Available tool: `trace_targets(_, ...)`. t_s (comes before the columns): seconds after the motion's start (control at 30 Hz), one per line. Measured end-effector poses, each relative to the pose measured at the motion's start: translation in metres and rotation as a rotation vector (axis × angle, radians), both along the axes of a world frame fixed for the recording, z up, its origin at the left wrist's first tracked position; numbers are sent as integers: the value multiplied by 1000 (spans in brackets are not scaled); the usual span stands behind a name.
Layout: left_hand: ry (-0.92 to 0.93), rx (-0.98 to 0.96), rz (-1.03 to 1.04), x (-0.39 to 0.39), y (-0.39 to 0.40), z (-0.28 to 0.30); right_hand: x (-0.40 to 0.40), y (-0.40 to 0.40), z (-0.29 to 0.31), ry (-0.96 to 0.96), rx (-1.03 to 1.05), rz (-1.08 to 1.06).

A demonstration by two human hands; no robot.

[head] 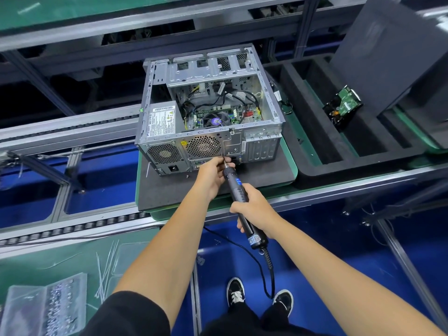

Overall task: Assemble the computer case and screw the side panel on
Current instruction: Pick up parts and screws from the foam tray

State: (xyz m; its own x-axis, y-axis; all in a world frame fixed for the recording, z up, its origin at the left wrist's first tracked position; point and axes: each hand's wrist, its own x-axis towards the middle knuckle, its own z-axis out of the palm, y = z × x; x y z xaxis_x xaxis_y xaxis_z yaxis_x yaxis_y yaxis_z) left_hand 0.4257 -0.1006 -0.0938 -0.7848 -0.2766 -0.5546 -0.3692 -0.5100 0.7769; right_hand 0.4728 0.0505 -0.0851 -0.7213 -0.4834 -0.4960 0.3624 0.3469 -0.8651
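Open case (208, 105) on dark mat (169, 190) (conveyor line (72, 122) behind).

hard drive (343, 108) in black foam tray (312, 141) | cable ties (105, 272) and screw bag (46, 309) on green mat (72, 253)

Landmark: computer case (208, 110), lying open side up on a foam pad (169, 190).
Right of case: compartmented foam tray (315, 132) with a hard drive (343, 106) in it.
Far right: side panel (388, 57), standing tilted behind the tray.
Near-left of case: bag of screws (46, 309) and cable ties (104, 275) on the workbench (72, 258).
Before case: both hands at its rear face.
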Motion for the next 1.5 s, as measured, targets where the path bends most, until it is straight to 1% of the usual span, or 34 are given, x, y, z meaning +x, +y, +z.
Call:
trace_targets(1.0,13,-10,29,-6,-3,-6,0,-5,4,12,-16,2)
trace_targets(1.13,16,31,53,-7,-3,-5,0,-5,5,2,-31,25)
trace_targets(1.23,-1,25,61,-6,-2,-4,0,-6,4,28,-6,36)
trace_targets(1.33,-21,31,73,-4,0,-3,4,-11,4,51,39,18)
trace_targets(1.5,-33,127,119,0,3,5,14,-27,6,53,42,-53)
